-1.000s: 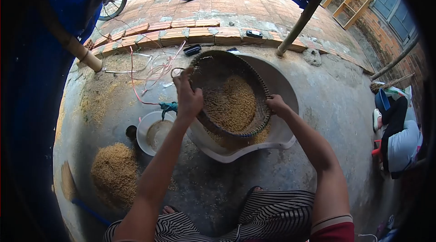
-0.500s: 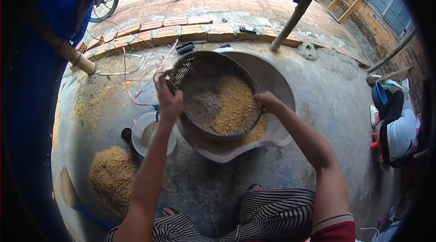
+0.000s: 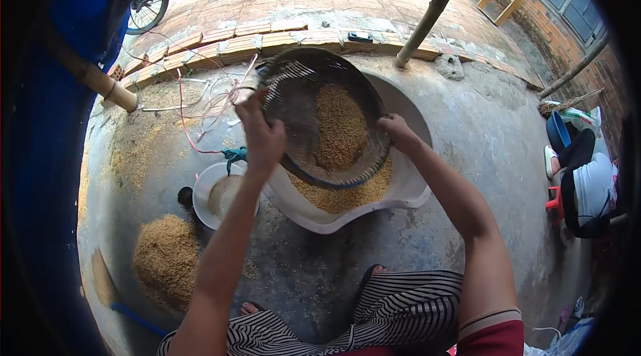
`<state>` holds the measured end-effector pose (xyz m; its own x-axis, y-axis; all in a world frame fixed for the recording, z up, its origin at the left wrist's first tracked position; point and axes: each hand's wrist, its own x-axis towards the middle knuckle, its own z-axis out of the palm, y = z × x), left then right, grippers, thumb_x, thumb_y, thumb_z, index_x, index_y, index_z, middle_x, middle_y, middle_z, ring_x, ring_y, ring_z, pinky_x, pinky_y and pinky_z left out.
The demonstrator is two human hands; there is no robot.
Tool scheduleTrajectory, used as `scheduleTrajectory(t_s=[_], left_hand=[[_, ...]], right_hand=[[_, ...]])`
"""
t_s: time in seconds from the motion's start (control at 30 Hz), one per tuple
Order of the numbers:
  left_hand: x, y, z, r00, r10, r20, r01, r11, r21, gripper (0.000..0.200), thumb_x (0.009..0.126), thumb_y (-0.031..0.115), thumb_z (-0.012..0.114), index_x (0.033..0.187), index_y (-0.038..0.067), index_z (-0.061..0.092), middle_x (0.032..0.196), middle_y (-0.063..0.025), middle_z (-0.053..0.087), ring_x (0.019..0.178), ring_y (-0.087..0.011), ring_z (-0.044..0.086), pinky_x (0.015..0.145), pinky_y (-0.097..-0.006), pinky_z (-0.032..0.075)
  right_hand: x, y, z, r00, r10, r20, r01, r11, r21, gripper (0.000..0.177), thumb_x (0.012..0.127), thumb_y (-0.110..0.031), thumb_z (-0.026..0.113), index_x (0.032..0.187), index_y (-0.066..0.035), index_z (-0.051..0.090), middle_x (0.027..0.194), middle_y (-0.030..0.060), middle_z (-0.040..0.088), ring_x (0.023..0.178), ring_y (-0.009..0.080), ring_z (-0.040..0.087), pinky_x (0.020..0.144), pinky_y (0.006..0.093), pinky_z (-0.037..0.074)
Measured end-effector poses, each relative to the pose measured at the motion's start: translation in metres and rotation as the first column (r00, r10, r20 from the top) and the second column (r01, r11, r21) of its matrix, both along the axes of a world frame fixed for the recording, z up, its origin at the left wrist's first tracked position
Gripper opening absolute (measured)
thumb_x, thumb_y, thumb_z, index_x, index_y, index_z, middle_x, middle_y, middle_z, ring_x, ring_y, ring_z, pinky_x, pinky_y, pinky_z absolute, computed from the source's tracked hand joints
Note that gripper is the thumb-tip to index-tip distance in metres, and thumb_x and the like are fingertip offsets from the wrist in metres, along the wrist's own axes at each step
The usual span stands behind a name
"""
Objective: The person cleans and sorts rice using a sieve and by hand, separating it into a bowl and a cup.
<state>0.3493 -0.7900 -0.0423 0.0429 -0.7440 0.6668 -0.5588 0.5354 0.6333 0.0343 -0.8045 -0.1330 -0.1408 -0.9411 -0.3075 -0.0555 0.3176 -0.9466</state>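
A round woven sieve is held over a big pale basin, with a heap of golden grain inside it. My left hand grips the sieve's left rim, and my right hand is closed on its right rim. The sieve is tilted, its far side raised, and slightly smeared by motion. More grain lies in the basin below the near rim. Part of the basin is hidden behind the sieve.
To the left stand a white bucket and a pile of husk-like grain on the concrete floor. Bamboo poles and a low brick edge lie ahead. A person sits at the right beside a blue basin.
The sieve has shifted up and right, and tilted, with both hands still on its rim. The grain inside has moved together, and more grain in the basin now shows.
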Motion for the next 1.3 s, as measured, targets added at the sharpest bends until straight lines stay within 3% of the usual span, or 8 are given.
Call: scheduleTrajectory(t_s=[0.07,0.2,0.43,0.53,1.07,1.13,1.17,1.3], left_hand=[[-0.010,0.026,0.009,0.994,-0.108,0.025,0.105,0.989,0.103,0.059,0.064,-0.009,0.044,0.120,0.007,0.041,0.106,-0.0201,0.037,0.104,-0.0347,0.040,0.089,-0.0399,0.035],[0.032,0.005,0.028,0.970,-0.071,-0.232,0.130,0.959,0.253,0.052,0.067,-0.006,0.047,0.117,0.006,0.042,0.104,-0.0172,0.040,0.091,-0.0282,0.051,0.081,-0.0397,0.042],[0.001,0.031,0.032,0.987,-0.007,0.159,0.009,1.000,-0.015,0.054,0.067,-0.009,0.047,0.119,0.005,0.042,0.106,-0.0119,0.043,0.089,-0.0196,0.048,0.077,-0.0305,0.042],[0.036,0.009,0.029,0.992,-0.094,-0.089,0.098,0.994,0.038,0.055,0.066,-0.010,0.046,0.119,0.004,0.042,0.107,-0.0102,0.043,0.088,-0.0176,0.048,0.076,-0.0297,0.042],[0.007,0.006,0.012,0.999,-0.035,0.032,0.030,0.988,0.154,0.053,0.065,-0.010,0.046,0.115,0.008,0.046,0.103,-0.0192,0.034,0.098,-0.0318,0.043,0.079,-0.0359,0.042],[0.003,0.025,0.019,0.991,-0.133,-0.029,0.136,0.971,0.198,0.054,0.064,-0.011,0.044,0.114,0.009,0.046,0.101,-0.0183,0.035,0.099,-0.0319,0.043,0.080,-0.0366,0.042],[0.007,0.023,0.024,0.996,-0.089,0.016,0.085,0.985,0.151,0.054,0.064,-0.011,0.044,0.115,0.009,0.046,0.100,-0.0176,0.036,0.097,-0.0310,0.044,0.079,-0.0363,0.042],[0.032,0.000,0.041,1.000,0.010,-0.025,-0.003,0.967,0.254,0.052,0.066,-0.011,0.047,0.115,0.010,0.045,0.103,-0.0172,0.040,0.090,-0.0297,0.050,0.077,-0.0357,0.044]], right_hand=[[-0.010,-0.012,-0.040,0.946,-0.040,-0.321,0.139,0.946,0.292,0.029,0.077,-0.017,0.058,0.096,0.004,0.053,0.090,0.0116,0.054,0.077,0.0197,0.055,0.065,0.0356,0.048],[0.035,0.021,0.056,0.999,0.011,0.042,-0.026,0.924,0.382,0.025,0.077,-0.017,0.058,0.092,0.002,0.052,0.089,0.0105,0.053,0.079,0.0194,0.053,0.069,0.0386,0.046],[0.037,0.003,0.014,1.000,0.030,0.002,-0.029,0.941,0.338,0.031,0.081,-0.016,0.055,0.104,0.003,0.050,0.090,0.0116,0.051,0.082,0.0200,0.052,0.064,0.0433,0.047],[0.041,0.010,0.038,0.999,-0.016,-0.050,0.037,0.886,0.462,0.034,0.081,-0.018,0.056,0.107,0.003,0.049,0.099,0.0141,0.049,0.084,0.0217,0.051,0.065,0.0434,0.047],[0.024,-0.006,0.005,0.986,0.078,0.145,-0.101,0.982,0.161,0.034,0.080,-0.020,0.055,0.106,0.000,0.050,0.096,0.0152,0.049,0.079,0.0255,0.052,0.074,0.0448,0.044],[0.029,-0.001,0.008,0.976,0.033,-0.215,0.068,0.893,0.445,0.031,0.081,-0.021,0.055,0.104,-0.001,0.051,0.092,0.0134,0.051,0.076,0.0230,0.053,0.070,0.0424,0.046],[0.031,0.007,0.013,0.983,-0.120,0.141,0.033,0.862,0.506,0.028,0.081,-0.021,0.055,0.101,-0.002,0.051,0.092,0.0126,0.050,0.081,0.0218,0.052,0.066,0.0414,0.046],[0.039,0.012,0.041,0.976,-0.050,0.210,-0.033,0.927,0.373,0.024,0.081,-0.017,0.055,0.098,-0.001,0.051,0.090,0.0131,0.050,0.082,0.0222,0.053,0.065,0.0417,0.047]])
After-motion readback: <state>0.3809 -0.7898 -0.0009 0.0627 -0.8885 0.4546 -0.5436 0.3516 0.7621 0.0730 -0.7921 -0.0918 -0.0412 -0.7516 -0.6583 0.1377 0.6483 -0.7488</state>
